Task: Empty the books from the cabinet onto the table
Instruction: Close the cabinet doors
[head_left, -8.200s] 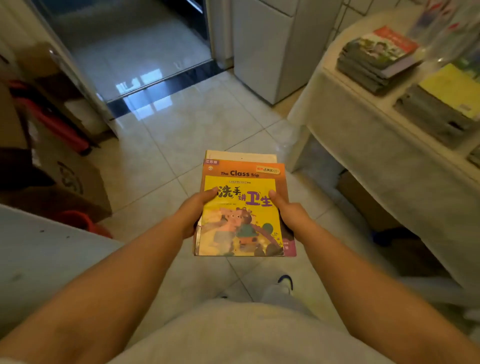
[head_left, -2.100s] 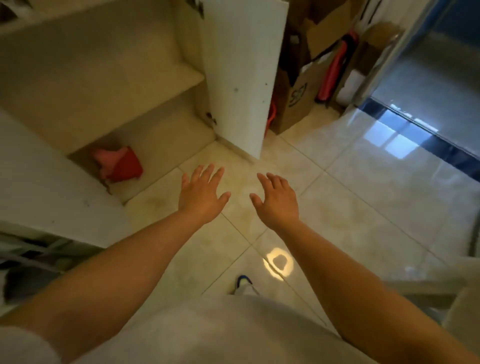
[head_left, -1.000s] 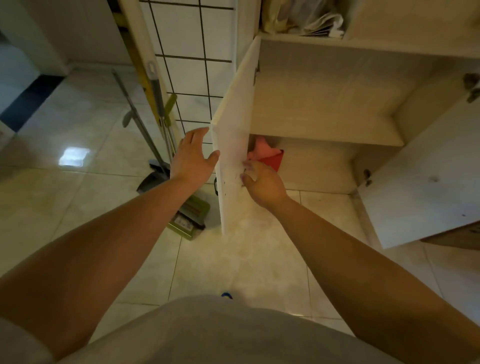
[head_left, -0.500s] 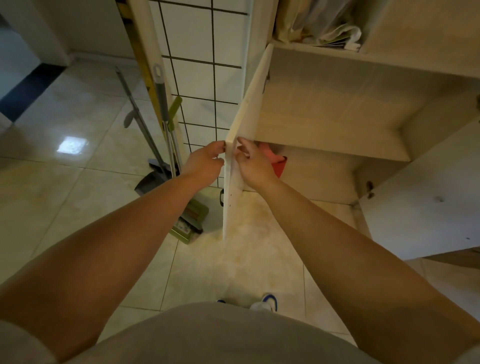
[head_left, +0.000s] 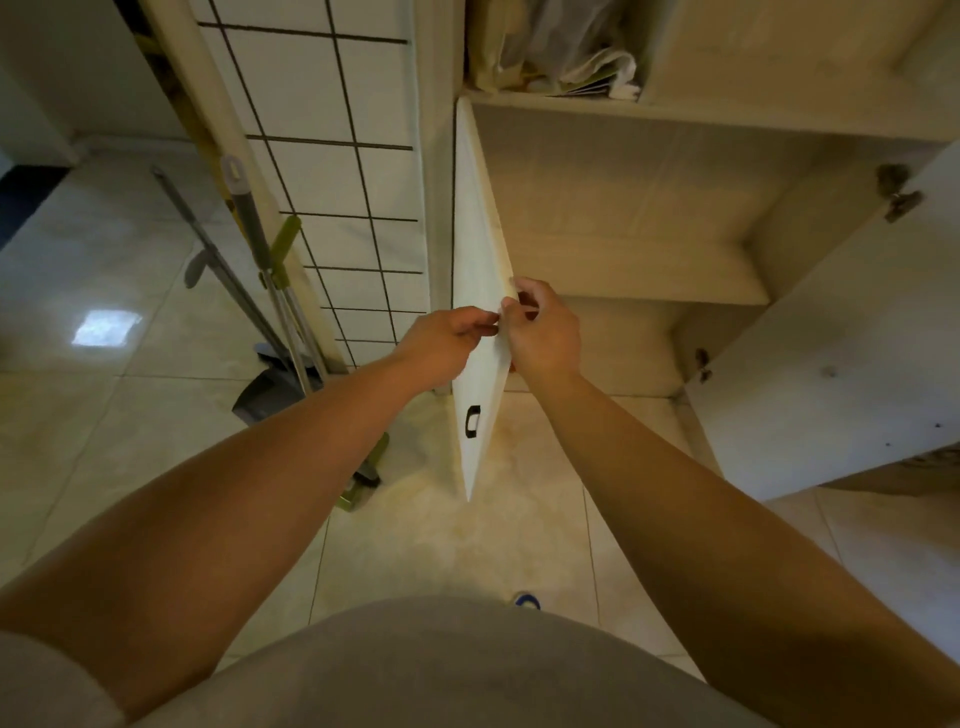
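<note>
The pale cabinet (head_left: 649, 119) stands ahead with both doors swung out. I see its left door (head_left: 480, 260) edge-on, a dark handle low on its outer face. My left hand (head_left: 447, 340) grips the door's edge from the outer side. My right hand (head_left: 543, 332) grips the same edge from the inner side, fingers curled round it. The two lower shelves show bare wood. A small red thing shows only as a sliver behind my right hand. No books and no table are in view.
The right door (head_left: 841, 374) hangs open at the right. Bags and papers (head_left: 566, 52) fill the shelf above. A broom, mop and dustpan (head_left: 265, 332) lean against the tiled wall left of the cabinet. Glossy floor tiles lie below.
After the books were carried off, I turned back to the cabinet. Both hands went from open in the air to gripping the left door's edge, and the door has swung further edge-on to me.
</note>
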